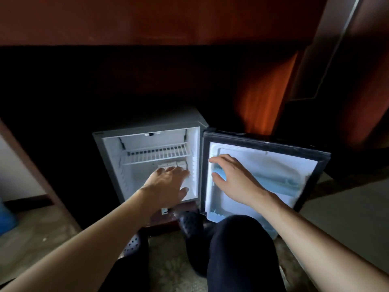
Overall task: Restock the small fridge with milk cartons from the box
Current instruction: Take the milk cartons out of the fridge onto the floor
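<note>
Your left hand (168, 182) is extended into the small grey fridge with the white interior (111, 165), palm down, fingers straight and thumb spread to the side; it holds nothing. The white milk cartons (172, 164) stand in a row directly ahead of its fingertips, at the rear of the compartment and just below the white wire shelf (155, 151) that spans the cabinet above the hand. The fingertips reach the front of the cartons; contact cannot be confirmed. Your right hand (231, 175) is well apart from the left, positioned over the white inner liner of the open fridge door (273, 163). Its fingers are spread and lightly curved, with the near end of the pale blue plastic door rail (280, 182) showing between thumb and forefinger; it is not closed around the rail. Below your right forearm is your knee in dark trousers (242, 249), and between your forearms a dark perforated shoe (189, 224) rests on the floor.
</note>
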Demonstrator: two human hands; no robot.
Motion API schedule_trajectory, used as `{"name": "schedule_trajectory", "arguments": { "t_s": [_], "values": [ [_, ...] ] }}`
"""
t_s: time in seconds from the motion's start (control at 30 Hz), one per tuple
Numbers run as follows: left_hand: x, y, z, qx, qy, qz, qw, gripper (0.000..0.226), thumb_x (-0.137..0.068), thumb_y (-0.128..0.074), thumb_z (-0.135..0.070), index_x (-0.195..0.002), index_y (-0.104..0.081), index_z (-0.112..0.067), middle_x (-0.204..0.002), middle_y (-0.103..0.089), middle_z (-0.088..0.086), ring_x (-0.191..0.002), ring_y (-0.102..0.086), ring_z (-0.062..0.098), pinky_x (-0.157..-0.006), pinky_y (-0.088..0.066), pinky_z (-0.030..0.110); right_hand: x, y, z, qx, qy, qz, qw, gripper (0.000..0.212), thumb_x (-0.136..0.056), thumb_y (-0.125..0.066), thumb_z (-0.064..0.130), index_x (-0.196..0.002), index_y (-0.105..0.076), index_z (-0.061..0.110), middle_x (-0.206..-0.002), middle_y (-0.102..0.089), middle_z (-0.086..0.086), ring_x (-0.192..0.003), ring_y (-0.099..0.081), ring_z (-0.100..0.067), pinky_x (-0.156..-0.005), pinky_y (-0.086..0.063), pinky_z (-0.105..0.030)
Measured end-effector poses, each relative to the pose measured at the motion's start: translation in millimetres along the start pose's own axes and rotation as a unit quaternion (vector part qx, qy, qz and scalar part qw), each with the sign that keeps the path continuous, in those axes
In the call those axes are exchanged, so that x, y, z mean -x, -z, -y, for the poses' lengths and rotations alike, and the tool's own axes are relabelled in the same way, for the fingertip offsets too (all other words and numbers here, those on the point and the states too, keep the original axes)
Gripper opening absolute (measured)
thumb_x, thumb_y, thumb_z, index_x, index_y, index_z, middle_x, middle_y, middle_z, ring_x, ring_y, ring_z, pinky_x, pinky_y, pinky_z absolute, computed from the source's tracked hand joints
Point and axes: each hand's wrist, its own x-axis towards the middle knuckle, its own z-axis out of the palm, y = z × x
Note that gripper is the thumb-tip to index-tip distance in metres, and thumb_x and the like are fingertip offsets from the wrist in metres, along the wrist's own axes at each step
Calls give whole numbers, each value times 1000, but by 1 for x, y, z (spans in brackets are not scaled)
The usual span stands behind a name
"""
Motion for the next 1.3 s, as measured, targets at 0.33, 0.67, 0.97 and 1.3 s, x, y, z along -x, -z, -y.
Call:
{"name": "schedule_trajectory", "arguments": {
  "t_s": [0.33,0.67,0.97,1.3],
  "values": [
    [-13,-26,64,-39,30,-9,999,52,-99,-42,-44,-147,-36,-24,-153,-37,-2,-140,-35,18,-113,-29,39,-78,-53,28,36,45,70,996,50,-102,-46,25,-150,-34,23,-148,-40,5,-122,-51,-17,-95,-38,-29],
    [-49,-81,118,1,78,45,996,54,-101,-42,-44,-150,-32,-24,-154,-38,-2,-138,-38,18,-111,-32,38,-141,-124,2,49,46,126,990,46,-101,-46,26,-147,-40,22,-148,-43,6,-133,-45,-16,-101,-45,-39],
    [-97,-166,163,74,138,65,985,53,-99,-45,-41,-148,-35,-24,-151,-43,-1,-136,-42,20,-110,-36,39,-183,-215,-42,59,29,205,977,52,-100,-46,26,-151,-35,20,-154,-38,0,-138,-39,-22,-108,-41,-40],
    [-169,-258,189,139,176,18,974,59,-94,-54,-25,-149,-32,-22,-159,-27,0,-145,-25,24,-114,-26,42,-230,-310,-81,-16,-51,144,988,61,-93,-53,20,-151,-34,12,-151,-39,-9,-141,-33,-27,-113,-34,-44]
  ]
}}
